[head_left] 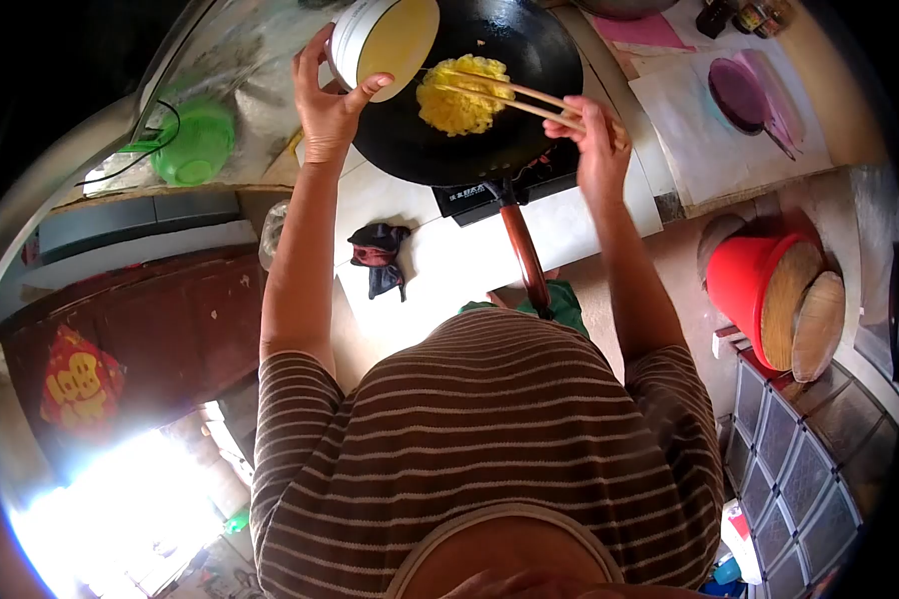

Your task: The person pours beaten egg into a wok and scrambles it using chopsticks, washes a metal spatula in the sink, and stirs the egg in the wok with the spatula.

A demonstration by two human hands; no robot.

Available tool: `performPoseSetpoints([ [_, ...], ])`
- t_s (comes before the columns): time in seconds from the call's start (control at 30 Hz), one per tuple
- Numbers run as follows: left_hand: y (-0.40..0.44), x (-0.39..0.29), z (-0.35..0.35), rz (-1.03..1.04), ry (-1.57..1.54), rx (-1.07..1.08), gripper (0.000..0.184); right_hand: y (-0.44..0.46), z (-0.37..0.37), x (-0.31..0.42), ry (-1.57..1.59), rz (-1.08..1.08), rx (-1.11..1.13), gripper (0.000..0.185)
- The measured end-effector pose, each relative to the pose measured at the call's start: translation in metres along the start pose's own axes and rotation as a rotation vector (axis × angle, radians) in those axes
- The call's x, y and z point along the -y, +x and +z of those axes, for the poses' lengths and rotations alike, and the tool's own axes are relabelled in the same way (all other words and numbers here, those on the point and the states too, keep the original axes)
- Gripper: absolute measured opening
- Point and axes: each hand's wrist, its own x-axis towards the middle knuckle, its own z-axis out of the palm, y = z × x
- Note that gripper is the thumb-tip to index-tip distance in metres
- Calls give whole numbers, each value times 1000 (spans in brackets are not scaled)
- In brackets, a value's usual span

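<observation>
My left hand grips a white bowl, tilted over the left rim of a black wok; its inside looks yellowish. With my right hand I hold a pair of wooden chopsticks, their tips touching the yellow cooked egg in the wok. The wok sits on a black cooker, and its brown wooden handle points toward my body.
A green plastic basin stands on the left counter. On the right counter are a purple-pink round item and small jars. A red bucket is at the right. A dark cloth lies on the white surface below the wok.
</observation>
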Motion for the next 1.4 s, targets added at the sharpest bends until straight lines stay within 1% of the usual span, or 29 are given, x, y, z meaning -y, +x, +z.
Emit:
performPoseSetpoints([
  [0.03,-3,1,-2,0,-2,-3,89,13,-5,2,-102,48,4,33],
  [0.1,-6,5,-7,-77,140,-57,88,41,-12,-9,-373,138,-22,33],
  [0.17,-10,12,-8,-108,148,-84,88,72,-12,-45,-516,137,19,33],
  [0.2,-15,16,-9,-154,161,-99,89,82,-4,-71,-499,162,41,31],
  [0.23,-18,20,-10,-155,160,-101,89,81,14,-76,-704,182,117,29],
  [0.27,-20,25,-12,-185,169,-97,88,72,31,-87,-508,223,201,26],
  [0.3,-22,27,-13,-216,179,-91,88,64,43,-85,-573,216,271,24],
  [0.37,-27,31,-18,-236,141,-92,87,70,46,-68,-522,396,317,22],
  [0.4,-30,32,-22,-256,105,-89,86,85,31,-65,-517,407,386,24],
  [0.43,-30,31,-25,-259,106,-99,86,98,20,-65,-587,392,335,26],
  [0.5,-35,27,-27,-294,114,-100,83,118,18,-52,-920,86,264,27],
  [0.53,-37,28,-27,-296,113,-102,83,124,20,-80,-907,-223,163,27],
  [0.57,-37,30,-26,-306,59,-119,83,109,41,-68,-880,-24,179,26],
  [0.63,-34,31,-26,-309,4,-134,82,92,54,-98,-554,260,326,26],
  [0.7,-36,30,-29,-303,1,-139,82,90,59,-75,-536,286,366,25],
  [0.77,-37,29,-34,-312,16,-139,82,105,38,-56,-735,361,477,25],
  [0.8,-38,29,-35,-311,27,-137,83,108,38,-36,-819,315,418,28],
  [0.9,-40,35,-31,-322,-10,-158,81,115,39,-68,-1042,-133,233,30],
  [0.93,-40,36,-31,-318,-9,-157,81,106,44,-79,-978,-86,249,26],
  [0.97,-40,36,-30,-316,4,-143,80,98,53,-83,-969,-20,313,28],
  [1.03,-41,38,-31,-321,18,-126,79,87,50,-79,-611,252,419,30],
  [1.1,-42,38,-33,-313,-8,-131,79,100,34,-56,-618,360,415,31],
  [1.13,-41,37,-34,-314,-8,-138,79,112,27,-51,-832,289,426,26],
  [1.17,-42,34,-33,-334,-27,-144,80,123,21,-63,-812,235,375,26],
  [1.23,-41,33,-29,-343,-49,-144,80,111,43,-64,-1091,-109,300,26],
  [1.27,-43,35,-28,-341,-49,-149,79,104,49,-79,-1028,-54,326,27],
  [1.3,-41,35,-28,-338,-48,-150,78,92,56,-88,-1001,-158,336,24],
  [1.37,-40,36,-30,-322,-45,-138,77,90,56,-81,-733,180,492,27],
  [1.4,-42,36,-32,-312,-46,-131,77,93,49,-71,-682,251,507,28],
])
